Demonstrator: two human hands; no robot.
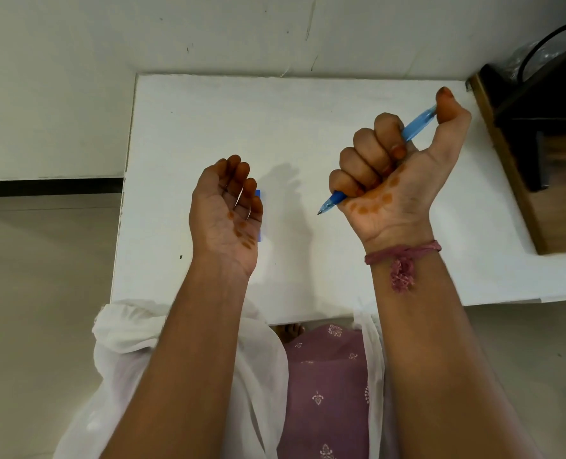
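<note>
Your right hand (397,167) has its grip tight round a see-through blue plastic pen (419,123), above the white tabletop (241,120). Your left hand (225,207) is open. The brown box (526,207) beside you holds something black.

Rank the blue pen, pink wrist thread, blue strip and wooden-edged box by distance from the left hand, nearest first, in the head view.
From the left hand:
1. blue strip, on the table just behind its fingers.
2. blue pen, gripped in the right hand.
3. pink wrist thread, on the right wrist.
4. wooden-edged box, far right.
</note>
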